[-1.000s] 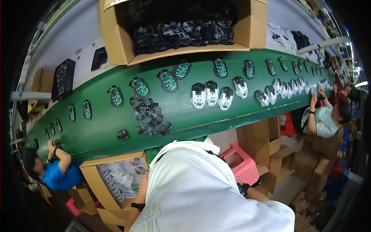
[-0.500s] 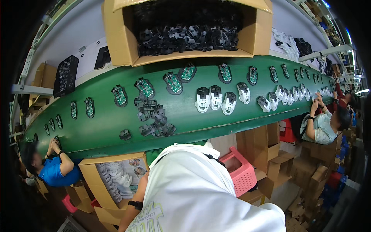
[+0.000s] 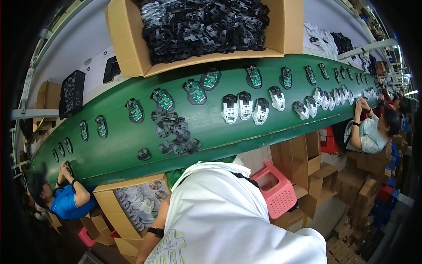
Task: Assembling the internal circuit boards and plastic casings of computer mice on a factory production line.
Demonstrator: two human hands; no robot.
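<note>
My left hand (image 3: 164, 212) is low beside my white shirt, near a carton's edge; a dark band circles the wrist. Its fingers are hidden by the shirt, so I cannot tell what it holds. My right hand is out of view. On the green work surface (image 3: 114, 152) ahead lies a cluster of dark grey plastic parts (image 3: 179, 132), with one loose part (image 3: 143, 154) to its left. Mouse bases with green circuit boards (image 3: 194, 91) form a row behind them. White-and-black mouse shells (image 3: 230, 109) stand to the right.
A large carton (image 3: 292, 26) full of black plastic parts stands beyond the surface. Below the near edge, an open carton (image 3: 103, 200) holds white parts, and a pink stool (image 3: 281, 198) is to the right. Co-workers (image 3: 72, 200) sit at both sides.
My view has tilted slightly, so more of the black parts inside the far carton shows. The pieces on the surface keep their arrangement. Co-workers' hands have shifted a little.
</note>
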